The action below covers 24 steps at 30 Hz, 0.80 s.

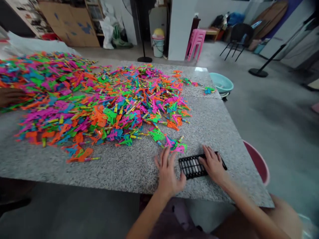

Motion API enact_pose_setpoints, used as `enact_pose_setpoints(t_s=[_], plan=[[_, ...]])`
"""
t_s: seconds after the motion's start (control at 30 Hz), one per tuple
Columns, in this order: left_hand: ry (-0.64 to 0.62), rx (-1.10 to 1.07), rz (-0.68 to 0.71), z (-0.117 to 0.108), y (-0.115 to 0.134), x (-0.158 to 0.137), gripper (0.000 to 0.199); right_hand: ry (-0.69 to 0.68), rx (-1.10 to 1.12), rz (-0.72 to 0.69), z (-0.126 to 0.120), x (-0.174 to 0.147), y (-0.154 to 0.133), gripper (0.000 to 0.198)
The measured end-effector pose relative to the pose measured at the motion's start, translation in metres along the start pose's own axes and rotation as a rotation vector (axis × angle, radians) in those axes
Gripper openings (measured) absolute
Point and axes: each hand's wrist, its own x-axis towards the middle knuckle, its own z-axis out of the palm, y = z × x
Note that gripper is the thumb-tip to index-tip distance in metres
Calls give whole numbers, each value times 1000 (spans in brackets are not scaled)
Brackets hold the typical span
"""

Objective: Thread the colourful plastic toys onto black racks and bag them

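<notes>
On the granite-topped table before me lies a black slotted tray (pixel 191 167) with rows of narrow openings, some of them pale. My right hand (pixel 213 165) rests over its right part, thumb and fingers apart and stretched out. Beside the tray's left end is my left hand (pixel 169 174), fingers spread, with nothing visible in it. Just past my left fingertips lie a few small plastic toy guns (pixel 175 145) in pink, green and blue. A large heap of similar bright pieces (pixel 129 103), many with banded tips, spreads across the table's left and middle.
Another person's hand (pixel 11 97) reaches into the heap at the left edge. A light blue basin (pixel 221 82) stands beyond the table's right side, and a red basin (pixel 258 162) is lower at the right. Pink stools (pixel 196 41) and a black chair (pixel 240 35) stand behind.
</notes>
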Motion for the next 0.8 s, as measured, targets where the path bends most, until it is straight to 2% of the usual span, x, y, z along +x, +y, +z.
enact_pose_setpoints(t_s=[0.07,0.13,0.17,0.3,0.4,0.47,0.6,0.7,0.8], plan=[[-126,-20,230,4,8,-23,70,31,-44,-24,-7,-12,-5,57],[-247,-2,417,13,14,-40,64,45,-84,-121,-17,7,-21,53],[-282,14,467,17,16,-45,61,12,-101,-215,-21,26,-31,52],[-279,75,494,27,20,-49,57,-180,-111,-599,-29,110,-67,49],[-255,122,490,28,27,-52,60,-314,-97,-750,-27,142,-73,36],[-234,147,461,31,35,-57,66,-345,-80,-740,-25,148,-65,32],[-207,163,434,43,48,-62,78,-330,37,-519,-21,144,-49,30],[-201,173,464,48,49,-60,80,-328,116,-456,-19,139,-57,28],[-188,201,487,48,46,-59,82,-252,224,-386,-30,133,-62,29]])
